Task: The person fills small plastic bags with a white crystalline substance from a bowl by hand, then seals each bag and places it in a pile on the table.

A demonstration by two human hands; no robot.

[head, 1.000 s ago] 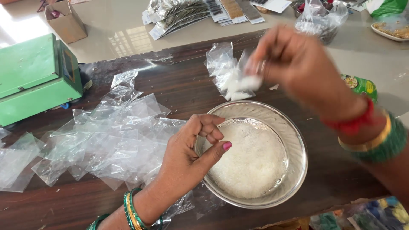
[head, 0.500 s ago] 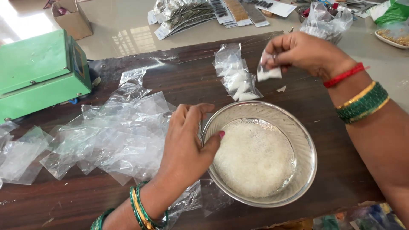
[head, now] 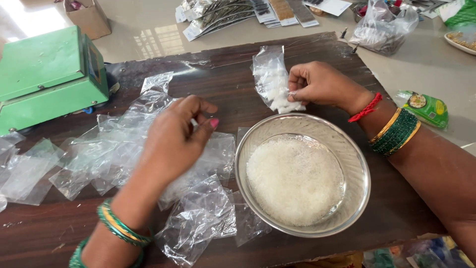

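My left hand (head: 173,141) hovers over a spread of empty clear plastic pouches (head: 114,154) on the dark wooden board, thumb and forefinger pinched on the edge of one thin pouch. My right hand (head: 322,84) is beyond the bowl, its fingers closed on a small pouch filled with white grains (head: 290,105), which rests against a short stack of filled pouches (head: 270,74). Between my hands stands a round steel bowl (head: 364,173) holding a layer of white grains (head: 295,181).
A green weighing scale (head: 49,79) stands at the left edge of the wooden board (head: 218,64). Behind it are a cardboard box (head: 89,17), rows of flat packets (head: 233,12) and a crumpled plastic bag (head: 384,27). A green packet (head: 429,106) lies to the right.
My right hand came down from above the bowl and set the filled pouch by the stack. My left hand left the bowl's rim, moved left and pinched an empty pouch.
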